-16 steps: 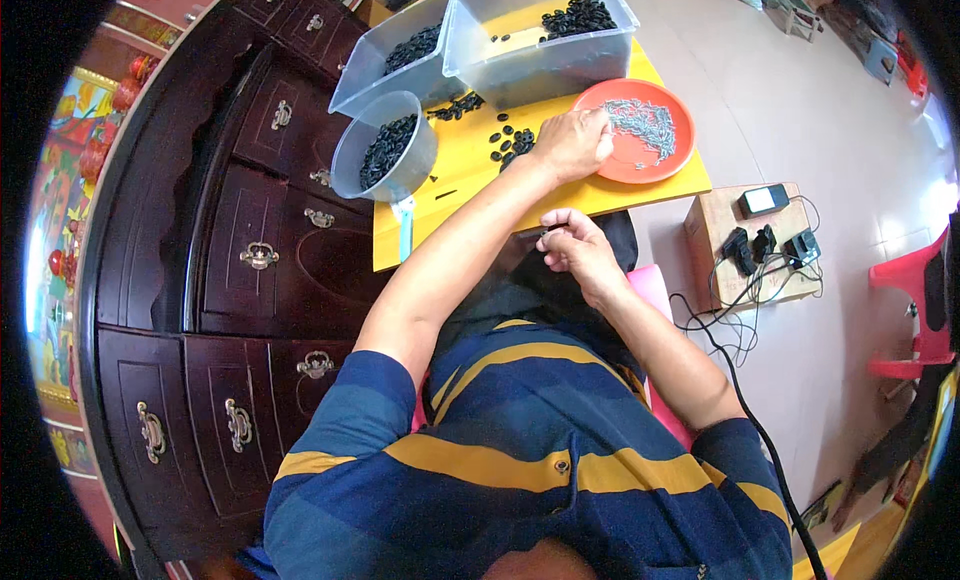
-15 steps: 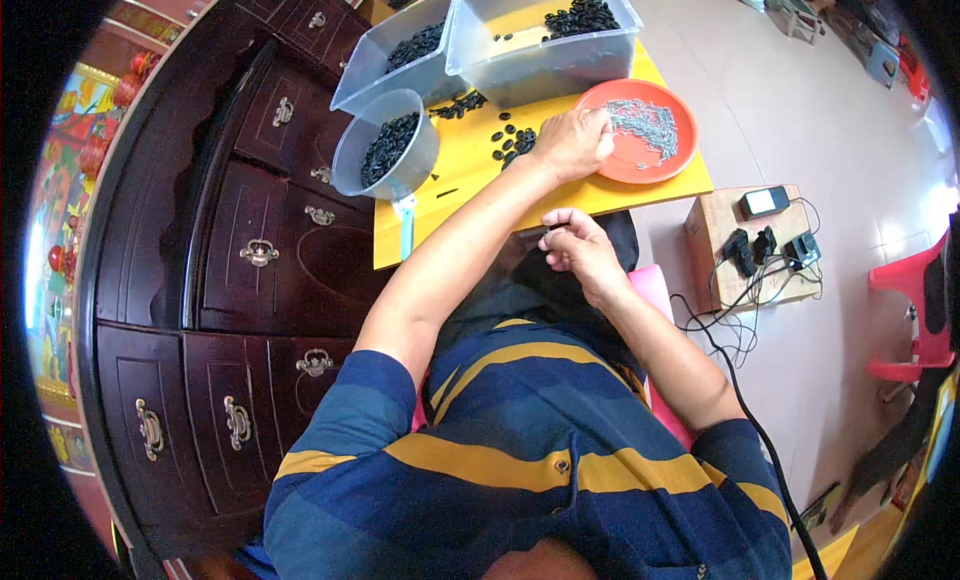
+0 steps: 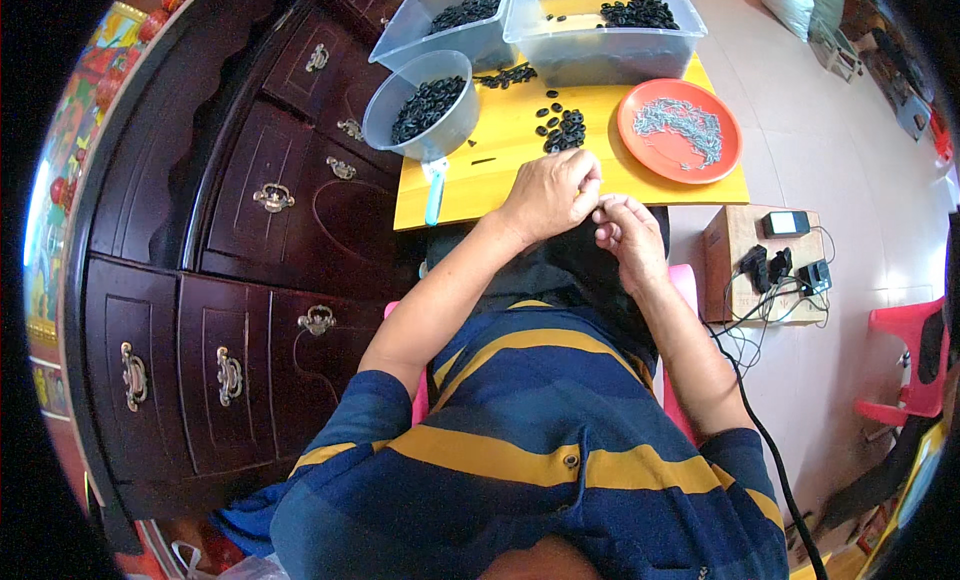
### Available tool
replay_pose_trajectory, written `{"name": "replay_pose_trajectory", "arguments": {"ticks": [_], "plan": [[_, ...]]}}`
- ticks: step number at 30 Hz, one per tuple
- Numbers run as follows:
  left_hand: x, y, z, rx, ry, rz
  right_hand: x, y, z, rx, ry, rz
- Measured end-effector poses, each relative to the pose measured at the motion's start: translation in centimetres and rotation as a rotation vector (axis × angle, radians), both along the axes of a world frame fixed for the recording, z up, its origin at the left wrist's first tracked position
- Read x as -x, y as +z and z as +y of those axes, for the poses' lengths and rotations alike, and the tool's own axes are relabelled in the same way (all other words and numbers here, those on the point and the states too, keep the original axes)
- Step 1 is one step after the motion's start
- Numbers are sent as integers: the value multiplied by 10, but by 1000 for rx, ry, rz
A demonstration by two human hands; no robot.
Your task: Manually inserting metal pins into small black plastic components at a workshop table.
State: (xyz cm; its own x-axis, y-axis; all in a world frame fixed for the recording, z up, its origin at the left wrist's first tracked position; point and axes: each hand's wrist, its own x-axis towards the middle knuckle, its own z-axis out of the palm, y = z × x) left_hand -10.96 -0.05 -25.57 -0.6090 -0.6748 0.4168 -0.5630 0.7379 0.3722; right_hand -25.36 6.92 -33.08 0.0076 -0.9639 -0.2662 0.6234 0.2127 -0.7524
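Observation:
My left hand (image 3: 552,194) is closed in a pinch over the near edge of the yellow board (image 3: 440,185); what its fingers hold is too small to make out. Its fingertips meet those of my right hand (image 3: 632,238), which pinches a small black piece (image 3: 598,209), mostly hidden by the fingers. Just beyond my left hand lies a loose group of black oval pieces (image 3: 565,132). To the right, an orange-red plate (image 3: 640,158) carries many thin silvery pins (image 3: 690,126).
Two clear bins (image 3: 600,60) with black pieces stand at the back, and a clear round tub (image 3: 385,115) of them at left. A turquoise-handled tool (image 3: 434,198) lies before the tub. Dark drawers (image 3: 240,230) flank the left. Right stands a box (image 3: 725,270) with adapters and cables.
My left hand has come back from the plate's edge toward me and now meets my right hand. My right hand has moved slightly right. The whole view has shifted.

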Motion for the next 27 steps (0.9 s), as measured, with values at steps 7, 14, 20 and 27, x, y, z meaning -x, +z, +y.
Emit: {"name": "replay_pose_trajectory", "arguments": {"ticks": [7,14,20,27], "plan": [[-21,-16,24,29,14,-53,-6,-3,1,75,45,138],[-22,-20,32,40,18,-37,-6,-7,3,113,91,233],[-19,-29,35,-26,39,155,-9,-7,3,149,80,232],[-21,-32,36,-67,68,166,-8,-8,3,149,114,238]]}}
